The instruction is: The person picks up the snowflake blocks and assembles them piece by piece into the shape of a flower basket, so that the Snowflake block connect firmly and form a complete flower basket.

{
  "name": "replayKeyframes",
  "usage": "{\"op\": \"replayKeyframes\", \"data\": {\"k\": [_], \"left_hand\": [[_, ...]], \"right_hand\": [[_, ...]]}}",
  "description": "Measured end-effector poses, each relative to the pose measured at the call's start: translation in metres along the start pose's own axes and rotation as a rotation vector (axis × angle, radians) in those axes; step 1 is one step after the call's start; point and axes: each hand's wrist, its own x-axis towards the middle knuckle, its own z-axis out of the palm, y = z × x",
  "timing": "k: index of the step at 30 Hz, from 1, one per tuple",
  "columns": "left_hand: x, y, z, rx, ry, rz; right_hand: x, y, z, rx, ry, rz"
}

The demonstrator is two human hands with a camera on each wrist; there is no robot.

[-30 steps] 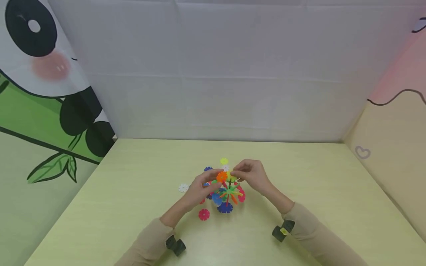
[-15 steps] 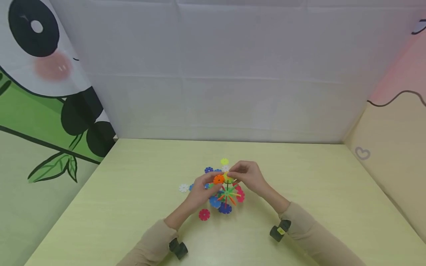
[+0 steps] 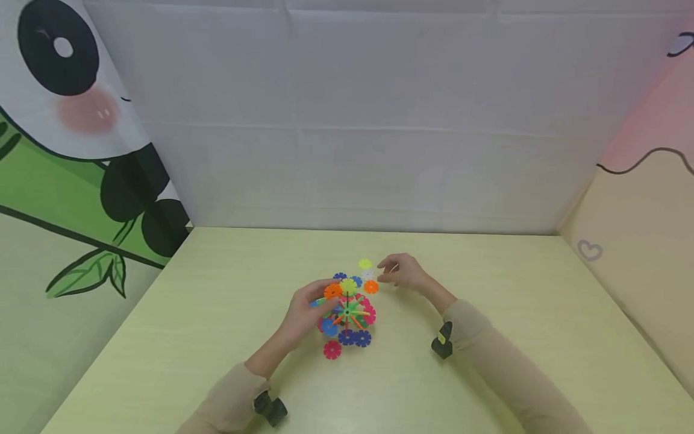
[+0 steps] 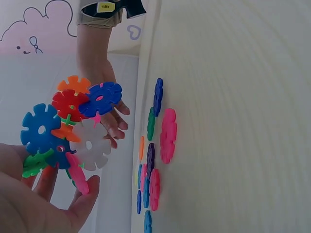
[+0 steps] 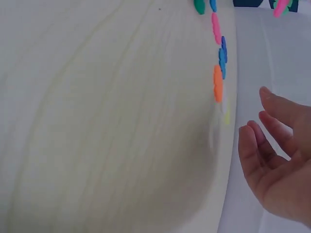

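Note:
My left hand [image 3: 320, 299] grips a cluster of coloured snowflake discs [image 3: 347, 310] just above the pale table [image 3: 217, 337]. In the left wrist view the cluster [image 4: 68, 128] stands over my curled fingers [image 4: 80, 199]. It has blue, red, orange, white, green and pink discs. My right hand [image 3: 386, 272] hovers empty to the right of the cluster, with relaxed fingers [image 5: 272, 141] held apart. It is nearest a loose orange disc [image 3: 371, 287], a white disc [image 3: 367, 275] and a yellow disc [image 3: 365, 263] on the table.
A pink disc [image 3: 332, 349] lies in front of the cluster, and more loose discs [image 4: 155, 145] lie under it. White walls close the table at the back [image 3: 368, 169] and a beige wall [image 3: 629, 265] stands at the right.
My right hand has let go of the cluster and drawn back to the right. My left hand has carried the cluster a little to the left.

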Motion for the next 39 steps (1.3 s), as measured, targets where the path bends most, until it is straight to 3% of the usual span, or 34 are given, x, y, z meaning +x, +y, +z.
{"op": "replayKeyframes", "data": {"k": [3, 7, 11, 16, 25, 28, 31, 35, 39], "left_hand": [[-0.001, 0.001, -0.002, -0.018, 0.029, -0.023], [-0.001, 0.002, -0.003, -0.047, 0.038, -0.029], [-0.003, 0.001, -0.005, -0.045, 0.051, -0.041], [-0.005, -0.002, -0.008, -0.061, 0.044, -0.039], [-0.005, 0.004, 0.000, -0.067, 0.008, -0.050], [-0.003, 0.005, 0.004, -0.077, -0.007, -0.037], [-0.002, 0.007, 0.006, -0.106, -0.014, -0.027], [-0.002, 0.009, 0.009, -0.128, -0.016, -0.029], [-0.002, 0.010, 0.012, -0.128, -0.017, -0.022]], "right_hand": [[0.007, 0.004, 0.009, -0.079, -0.068, 0.002], [0.012, 0.006, 0.018, -0.137, -0.074, 0.028], [0.013, 0.007, 0.026, -0.142, -0.098, 0.060], [0.009, 0.002, 0.030, -0.167, -0.136, 0.036], [-0.005, -0.006, 0.024, -0.192, -0.151, 0.018], [-0.012, -0.006, 0.020, -0.188, -0.096, -0.027], [-0.025, -0.013, 0.015, -0.099, 0.004, -0.048], [-0.046, -0.035, 0.008, 0.175, 0.133, -0.045], [-0.062, -0.057, 0.006, 0.321, 0.157, -0.044]]}}
